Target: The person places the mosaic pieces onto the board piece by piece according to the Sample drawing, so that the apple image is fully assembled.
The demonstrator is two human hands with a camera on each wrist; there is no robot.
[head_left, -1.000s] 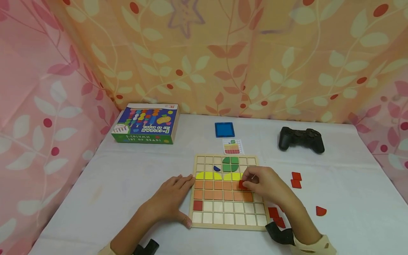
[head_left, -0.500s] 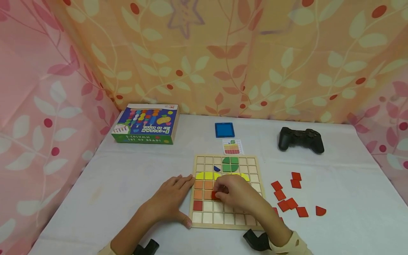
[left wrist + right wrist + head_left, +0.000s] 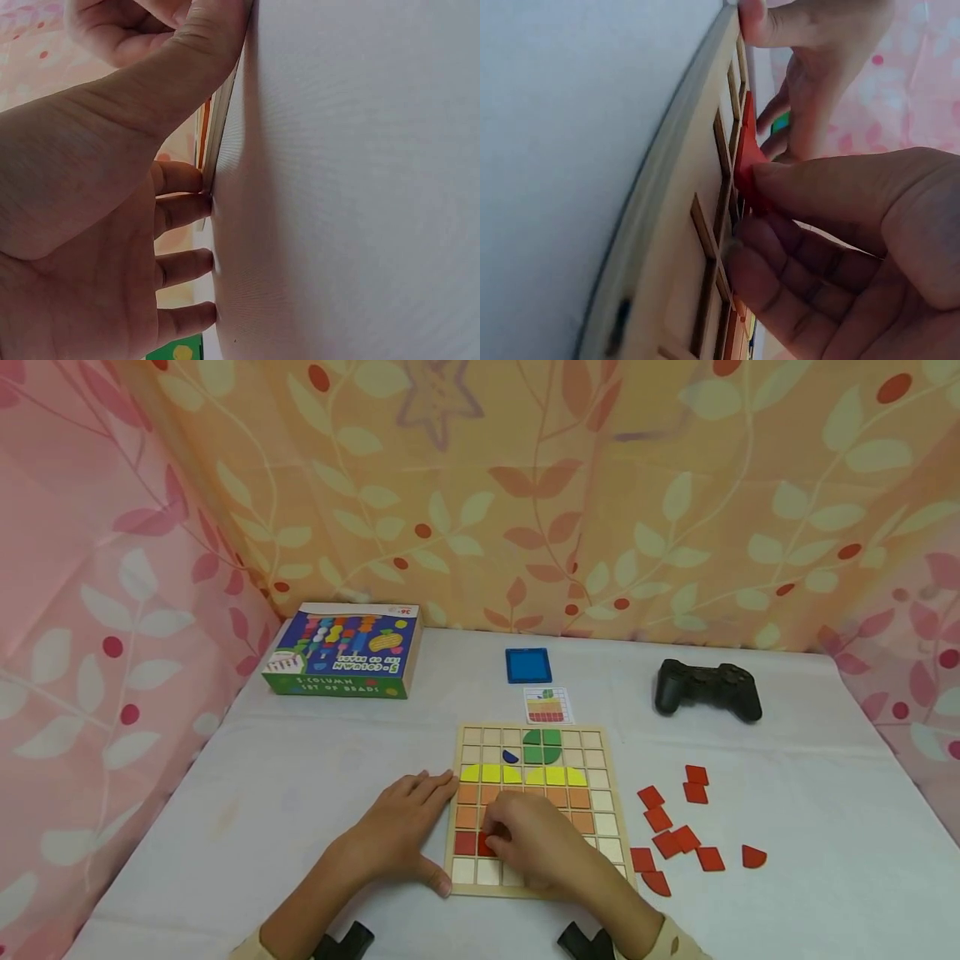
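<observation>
A wooden grid board point(image 3: 487, 890) lies on the white tablecloth. In its cells are green quarter-round tiles point(image 3: 542, 747), a blue piece point(image 3: 511, 757), a row of yellow tiles point(image 3: 491, 774) and orange squares point(image 3: 467, 794). My left hand point(image 3: 397, 831) rests at the board's left edge, fingers extended and thumb by the near corner. Between thumb and fingers, my right hand point(image 3: 536, 843) pinches a red square tile point(image 3: 748, 157) at the second cell of the lower row. Another red tile point(image 3: 465, 843) sits in the cell to its left. My right hand hides cells beneath it.
Several loose red tiles point(image 3: 686, 838) lie right of the board. Beyond it are a small pattern card point(image 3: 548, 705), a blue square tray point(image 3: 528, 666), a boxed bead set point(image 3: 342, 652) at left and a black game controller point(image 3: 708, 688) at right.
My right hand has carried the red square tile left and nearer, from the board's right side over the orange rows to the lower row. My left hand has stayed put.
</observation>
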